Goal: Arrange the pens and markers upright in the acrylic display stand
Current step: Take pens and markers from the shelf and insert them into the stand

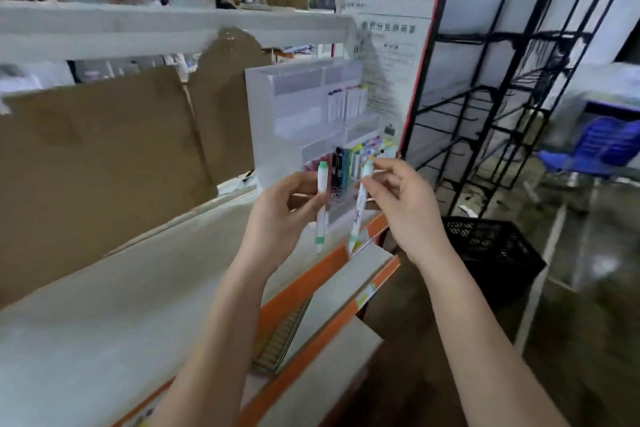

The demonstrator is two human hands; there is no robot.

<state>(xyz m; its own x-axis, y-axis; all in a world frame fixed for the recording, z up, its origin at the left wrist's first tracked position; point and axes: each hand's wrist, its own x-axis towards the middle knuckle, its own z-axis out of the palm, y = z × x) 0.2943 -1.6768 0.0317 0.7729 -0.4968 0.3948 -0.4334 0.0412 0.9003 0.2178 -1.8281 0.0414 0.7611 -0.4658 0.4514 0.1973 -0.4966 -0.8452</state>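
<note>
A clear acrylic display stand [277,107] stands at the right end of the shelf, with several pens and markers upright in its lower and upper right compartments. My left hand [277,215] grips a white marker with green ends [322,215], held almost upright just in front of the stand. My right hand [398,204] pinches a second white and green marker [358,215] near its top, tilted slightly, beside the first one. Both markers hang in the air before the stand's lowest tier.
The white shelf board [138,288] has an orange front edge [311,274]. Brown cardboard sheets [104,156] lean at the back left. A black wire rack [502,97] and a black crate [491,246] stand to the right, with a blue chair [602,142] behind.
</note>
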